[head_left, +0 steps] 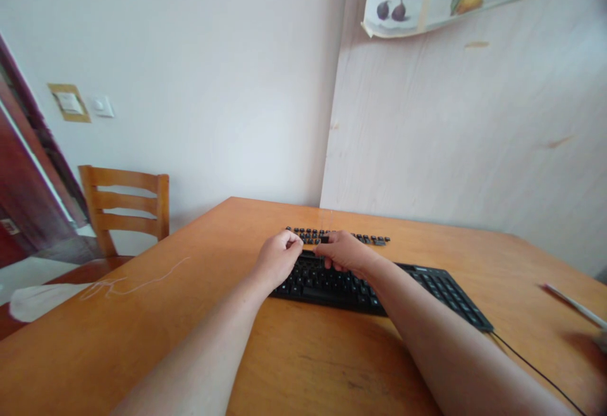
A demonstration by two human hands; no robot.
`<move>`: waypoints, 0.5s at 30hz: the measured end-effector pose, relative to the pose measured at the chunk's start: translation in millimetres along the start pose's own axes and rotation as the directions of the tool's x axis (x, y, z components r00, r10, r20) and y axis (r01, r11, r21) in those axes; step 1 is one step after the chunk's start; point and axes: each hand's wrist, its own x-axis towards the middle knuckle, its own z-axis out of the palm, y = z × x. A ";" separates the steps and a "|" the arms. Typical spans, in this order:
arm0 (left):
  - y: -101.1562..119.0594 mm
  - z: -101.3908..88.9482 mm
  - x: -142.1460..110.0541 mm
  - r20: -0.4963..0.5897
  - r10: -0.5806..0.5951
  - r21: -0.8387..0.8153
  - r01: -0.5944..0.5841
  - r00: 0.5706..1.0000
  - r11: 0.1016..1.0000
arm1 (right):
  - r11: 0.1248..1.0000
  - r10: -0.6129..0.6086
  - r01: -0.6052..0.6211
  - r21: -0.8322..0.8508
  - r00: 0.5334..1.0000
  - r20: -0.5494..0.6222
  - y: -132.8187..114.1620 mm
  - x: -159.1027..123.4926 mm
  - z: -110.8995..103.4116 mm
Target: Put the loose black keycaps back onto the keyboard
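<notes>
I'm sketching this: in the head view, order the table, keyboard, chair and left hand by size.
1. Table
2. Keyboard and chair, too close to rank
3. Left hand

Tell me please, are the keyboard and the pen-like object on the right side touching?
Apart. The head view shows bare wooden tabletop between the keyboard and the pen-like object lying to its right.

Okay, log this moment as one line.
left hand: fingers curled, over keyboard | right hand: over keyboard, grip unclear | loose keycaps: in rows beyond keyboard
</notes>
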 end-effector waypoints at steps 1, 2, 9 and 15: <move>1.2 0.1 -0.4 0.003 0.005 0.008 -0.006 1.000 1.000 | 1.000 -0.005 0.005 0.002 1.000 0.006 -0.7 -0.5 0.3; 2.2 0.3 -0.8 0.006 0.010 0.018 -0.010 1.000 1.000 | 1.000 -0.012 0.012 0.002 1.000 0.011 -1.2 -1.0 0.6; 3.5 1.9 -2.2 0.040 0.043 0.097 -0.047 0.998 0.994 | 1.000 -0.009 0.009 -0.020 1.000 -0.022 3.3 1.6 2.6; -3.5 4.2 -2.0 0.057 0.053 0.091 -0.058 0.997 0.994 | 0.999 0.029 -0.028 0.029 0.999 -0.032 9.7 7.2 3.1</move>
